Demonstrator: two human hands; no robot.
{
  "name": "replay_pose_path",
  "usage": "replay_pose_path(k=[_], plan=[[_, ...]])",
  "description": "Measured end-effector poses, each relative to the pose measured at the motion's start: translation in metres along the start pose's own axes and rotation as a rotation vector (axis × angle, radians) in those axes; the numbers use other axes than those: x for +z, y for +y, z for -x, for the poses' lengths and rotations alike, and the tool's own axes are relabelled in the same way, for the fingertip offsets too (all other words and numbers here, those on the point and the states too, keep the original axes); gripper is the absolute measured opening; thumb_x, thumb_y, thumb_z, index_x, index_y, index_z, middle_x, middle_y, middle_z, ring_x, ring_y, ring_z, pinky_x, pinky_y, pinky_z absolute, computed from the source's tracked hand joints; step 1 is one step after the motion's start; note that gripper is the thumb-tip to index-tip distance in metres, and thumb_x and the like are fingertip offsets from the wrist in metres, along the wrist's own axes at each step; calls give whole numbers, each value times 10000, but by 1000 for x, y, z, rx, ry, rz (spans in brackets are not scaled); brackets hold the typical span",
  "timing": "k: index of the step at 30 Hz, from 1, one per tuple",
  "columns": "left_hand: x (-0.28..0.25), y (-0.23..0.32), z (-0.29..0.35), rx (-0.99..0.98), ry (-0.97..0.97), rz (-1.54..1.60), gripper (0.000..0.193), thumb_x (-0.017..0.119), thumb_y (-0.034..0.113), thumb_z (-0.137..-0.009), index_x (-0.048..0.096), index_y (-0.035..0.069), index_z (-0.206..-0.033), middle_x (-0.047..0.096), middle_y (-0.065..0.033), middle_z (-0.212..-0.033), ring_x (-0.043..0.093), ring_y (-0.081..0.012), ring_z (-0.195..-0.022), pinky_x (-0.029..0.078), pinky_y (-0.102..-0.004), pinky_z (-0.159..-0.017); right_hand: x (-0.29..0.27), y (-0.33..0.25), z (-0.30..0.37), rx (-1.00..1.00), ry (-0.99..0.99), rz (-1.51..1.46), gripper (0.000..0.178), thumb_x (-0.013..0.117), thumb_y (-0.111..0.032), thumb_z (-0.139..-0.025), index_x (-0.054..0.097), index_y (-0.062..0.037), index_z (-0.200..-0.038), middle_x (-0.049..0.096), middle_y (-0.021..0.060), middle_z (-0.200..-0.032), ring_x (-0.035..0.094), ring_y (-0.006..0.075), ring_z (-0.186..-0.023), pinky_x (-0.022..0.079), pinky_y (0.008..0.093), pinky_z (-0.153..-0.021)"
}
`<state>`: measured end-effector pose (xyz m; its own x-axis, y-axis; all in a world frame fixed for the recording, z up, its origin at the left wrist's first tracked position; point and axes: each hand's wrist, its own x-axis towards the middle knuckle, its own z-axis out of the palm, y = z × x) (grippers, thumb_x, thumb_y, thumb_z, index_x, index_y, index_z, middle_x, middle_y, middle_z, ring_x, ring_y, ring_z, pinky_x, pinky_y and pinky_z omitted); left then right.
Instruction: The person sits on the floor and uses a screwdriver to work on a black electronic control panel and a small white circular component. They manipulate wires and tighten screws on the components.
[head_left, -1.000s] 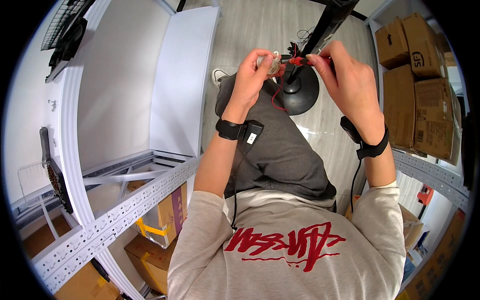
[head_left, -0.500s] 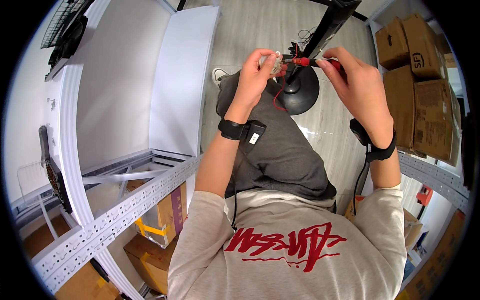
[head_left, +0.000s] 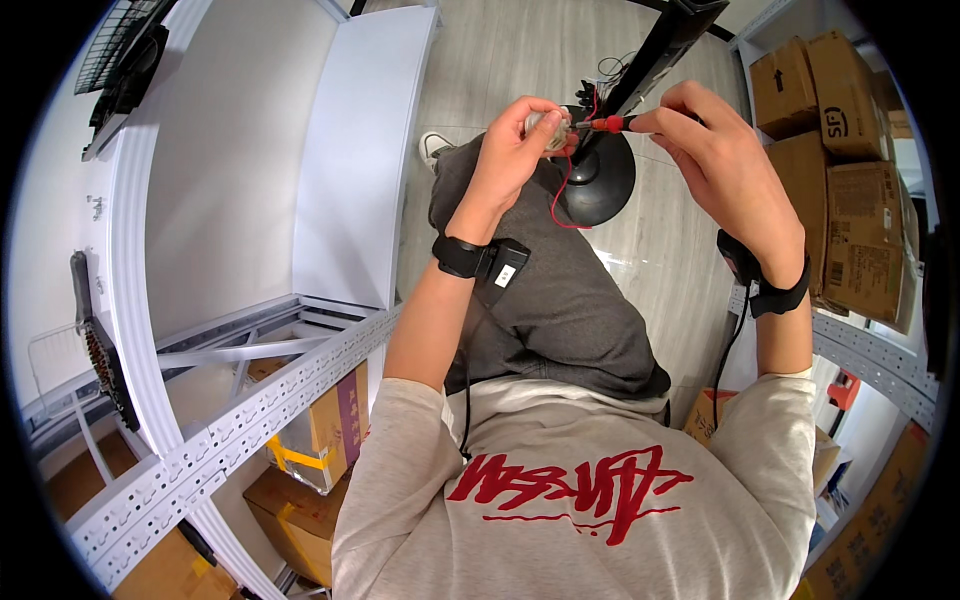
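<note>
At twelve o'clock from the body, the left hand (head_left: 515, 150) pinches a small whitish part (head_left: 560, 135) between thumb and fingers. At one o'clock, the right hand (head_left: 715, 145) pinches the handle of a red-and-black screwdriver (head_left: 613, 124); its tip points toward nine o'clock, at the part. Whether they touch, I cannot tell. The step seems to be tip work, calling for a steady left pinch. A red wire (head_left: 556, 205) dangles below. Farther, cartons (head_left: 870, 230) at two o'clock and a perforated beam (head_left: 240, 430) at eight bound the elbow room.

Left hand (head_left: 511, 152) pinching; right hand (head_left: 722, 158) curled, fingers bent.
</note>
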<state>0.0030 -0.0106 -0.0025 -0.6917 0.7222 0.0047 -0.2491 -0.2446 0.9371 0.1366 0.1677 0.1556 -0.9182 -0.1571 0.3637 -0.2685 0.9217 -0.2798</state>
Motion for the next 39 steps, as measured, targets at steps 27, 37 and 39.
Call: replay_pose_path(k=[27,37,39], plan=[[4,6,0,-34,-4,34,230,531,204,-1047,552,0,-1152,684,-163,-1054,716,-258,-918,609,-385,-816,14,-3,-7,105,141,-30,286,680,27,-837,604,-64,-1098,590,92,-973,621,294,-845,495,385,-711],[5,9,1,-42,-9,39,232,534,207,-1046,551,1,-1151,682,-168,-1053,720,-265,-900,613,-384,-808,18,-5,-6,213,115,14,282,706,1,-842,605,-72,-1094,600,81,-991,660,268,-863,532,352,-727],[6,8,0,-36,-13,32,239,533,212,-1046,548,-2,-1152,680,-168,-1050,720,-266,-904,613,-386,-812,17,-4,-6,213,114,56,288,712,-5,-833,599,-85,-1086,594,84,-958,665,278,-846,532,367,-704]])
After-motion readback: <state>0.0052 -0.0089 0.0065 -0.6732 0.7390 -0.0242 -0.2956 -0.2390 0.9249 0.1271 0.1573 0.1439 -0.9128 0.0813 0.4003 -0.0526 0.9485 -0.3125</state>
